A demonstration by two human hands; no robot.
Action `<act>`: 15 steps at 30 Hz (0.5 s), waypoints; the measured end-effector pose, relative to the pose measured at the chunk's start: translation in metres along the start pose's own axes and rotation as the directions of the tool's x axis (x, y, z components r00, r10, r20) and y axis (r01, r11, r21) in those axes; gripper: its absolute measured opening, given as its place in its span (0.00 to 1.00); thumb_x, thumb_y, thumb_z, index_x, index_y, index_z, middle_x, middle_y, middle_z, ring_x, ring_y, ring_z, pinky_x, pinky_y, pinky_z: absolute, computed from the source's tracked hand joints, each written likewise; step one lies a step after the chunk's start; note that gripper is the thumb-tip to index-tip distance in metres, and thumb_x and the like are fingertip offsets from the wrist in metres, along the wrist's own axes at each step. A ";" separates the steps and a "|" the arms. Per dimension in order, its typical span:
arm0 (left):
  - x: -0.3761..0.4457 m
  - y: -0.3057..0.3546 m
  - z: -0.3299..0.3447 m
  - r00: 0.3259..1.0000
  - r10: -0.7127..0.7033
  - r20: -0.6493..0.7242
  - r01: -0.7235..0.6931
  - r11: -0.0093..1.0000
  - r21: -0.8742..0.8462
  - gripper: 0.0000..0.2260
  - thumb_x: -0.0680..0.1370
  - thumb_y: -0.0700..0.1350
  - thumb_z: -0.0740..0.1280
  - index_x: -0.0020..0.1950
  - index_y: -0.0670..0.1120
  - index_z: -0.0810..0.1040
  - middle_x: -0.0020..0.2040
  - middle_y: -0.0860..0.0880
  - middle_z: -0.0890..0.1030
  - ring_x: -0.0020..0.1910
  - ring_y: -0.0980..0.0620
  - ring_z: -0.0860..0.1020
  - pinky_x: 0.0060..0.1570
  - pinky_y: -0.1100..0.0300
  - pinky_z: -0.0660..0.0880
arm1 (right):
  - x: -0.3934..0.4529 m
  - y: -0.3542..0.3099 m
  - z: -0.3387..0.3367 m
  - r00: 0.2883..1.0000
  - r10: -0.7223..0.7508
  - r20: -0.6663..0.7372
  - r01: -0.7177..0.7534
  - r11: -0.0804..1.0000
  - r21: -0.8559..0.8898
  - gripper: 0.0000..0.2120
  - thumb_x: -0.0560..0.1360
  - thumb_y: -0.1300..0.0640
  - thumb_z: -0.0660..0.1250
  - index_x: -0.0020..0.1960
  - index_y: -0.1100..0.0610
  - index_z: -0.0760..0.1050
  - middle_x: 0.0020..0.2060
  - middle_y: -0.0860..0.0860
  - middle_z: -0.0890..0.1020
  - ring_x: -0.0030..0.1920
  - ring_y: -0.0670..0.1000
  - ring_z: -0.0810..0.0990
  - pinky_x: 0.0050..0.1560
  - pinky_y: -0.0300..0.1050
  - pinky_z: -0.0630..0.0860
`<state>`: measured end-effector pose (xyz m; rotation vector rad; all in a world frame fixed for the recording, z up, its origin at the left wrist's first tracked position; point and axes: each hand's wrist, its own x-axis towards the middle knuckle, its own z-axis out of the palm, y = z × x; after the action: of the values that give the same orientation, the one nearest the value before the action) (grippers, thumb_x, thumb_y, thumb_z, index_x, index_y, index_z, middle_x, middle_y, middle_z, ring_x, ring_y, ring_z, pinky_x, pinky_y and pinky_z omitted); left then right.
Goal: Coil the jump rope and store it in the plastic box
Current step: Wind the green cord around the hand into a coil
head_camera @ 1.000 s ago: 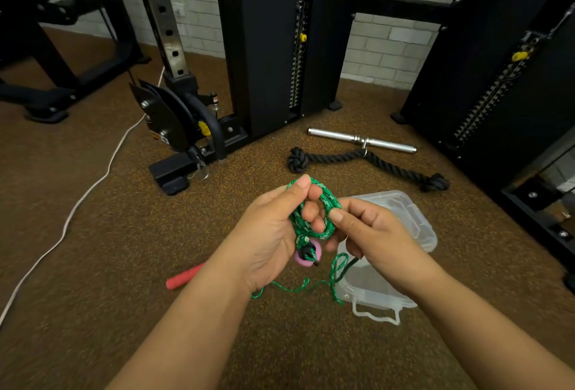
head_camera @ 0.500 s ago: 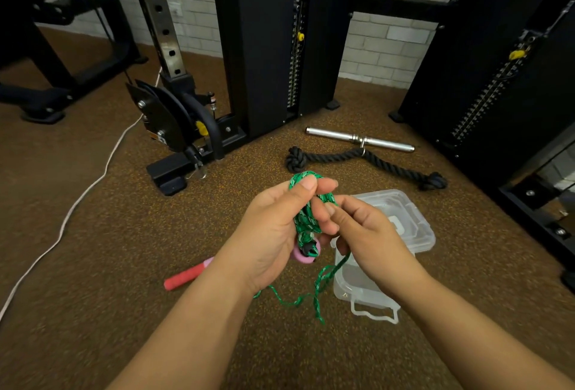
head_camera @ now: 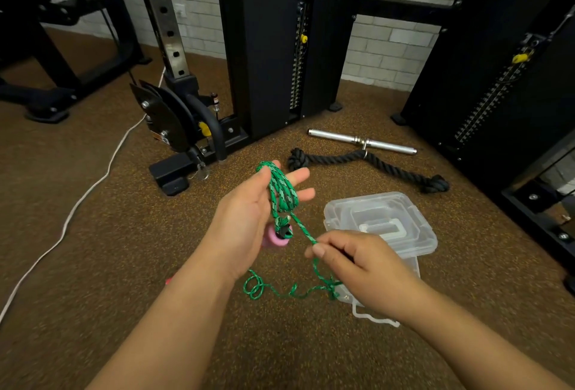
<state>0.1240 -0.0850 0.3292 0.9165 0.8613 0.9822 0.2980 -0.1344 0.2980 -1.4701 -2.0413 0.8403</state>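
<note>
Here left hand [head_camera: 249,215] holds coiled jump rope [head_camera: 281,192]

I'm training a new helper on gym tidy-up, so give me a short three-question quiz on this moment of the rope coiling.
1. True or false: the green jump rope is already fully coiled.
2. Which hand pinches the straight run of rope? A) left hand B) right hand
3. Fill in: the clear plastic box sits on the floor with its lid ____.

Key
1. False: loops hang around the left hand, but loose rope trails on the floor.
2. B: the right hand pinches the strand; the left hand carries the loops and a pink handle.
3. On.
</note>
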 end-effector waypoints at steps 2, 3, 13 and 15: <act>0.002 -0.001 0.000 1.000 0.000 -0.018 0.002 0.994 0.106 0.19 0.82 0.52 0.47 0.73 0.53 0.58 0.59 0.53 0.82 0.54 0.54 0.82 0.37 0.53 0.70 | 0.000 -0.010 -0.005 0.998 -0.068 -0.016 0.067 0.997 -0.032 0.10 0.77 0.48 0.61 0.47 0.49 0.80 0.32 0.35 0.77 0.39 0.36 0.75 0.37 0.29 0.66; 0.002 -0.001 0.000 1.000 -0.006 -0.025 0.010 0.988 0.151 0.19 0.82 0.52 0.46 0.73 0.53 0.58 0.59 0.53 0.81 0.52 0.55 0.83 0.30 0.58 0.69 | 0.000 -0.014 -0.008 0.995 -0.094 -0.023 0.094 0.995 -0.016 0.11 0.77 0.47 0.61 0.46 0.50 0.80 0.32 0.35 0.76 0.38 0.36 0.75 0.38 0.29 0.66; -0.003 -0.010 -0.005 0.978 -0.152 0.146 0.079 0.907 0.414 0.22 0.79 0.60 0.50 0.70 0.55 0.67 0.57 0.51 0.83 0.58 0.52 0.80 0.69 0.52 0.63 | 0.010 -0.025 -0.047 0.983 -0.116 -0.143 0.133 0.985 0.114 0.06 0.77 0.55 0.64 0.48 0.50 0.80 0.41 0.38 0.82 0.45 0.39 0.79 0.45 0.30 0.71; -0.007 -0.010 -0.003 0.947 -0.218 0.238 0.062 0.846 0.529 0.16 0.78 0.60 0.53 0.62 0.60 0.72 0.52 0.52 0.85 0.51 0.53 0.82 0.66 0.46 0.67 | 0.012 -0.023 -0.052 0.974 -0.085 -0.210 0.116 0.984 0.138 0.05 0.76 0.56 0.66 0.47 0.48 0.80 0.37 0.38 0.79 0.39 0.39 0.77 0.41 0.30 0.71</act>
<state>0.1224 -0.0937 0.3200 1.3964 0.9418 0.4642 0.3154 -0.1175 0.3509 -1.3019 -1.8430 0.7513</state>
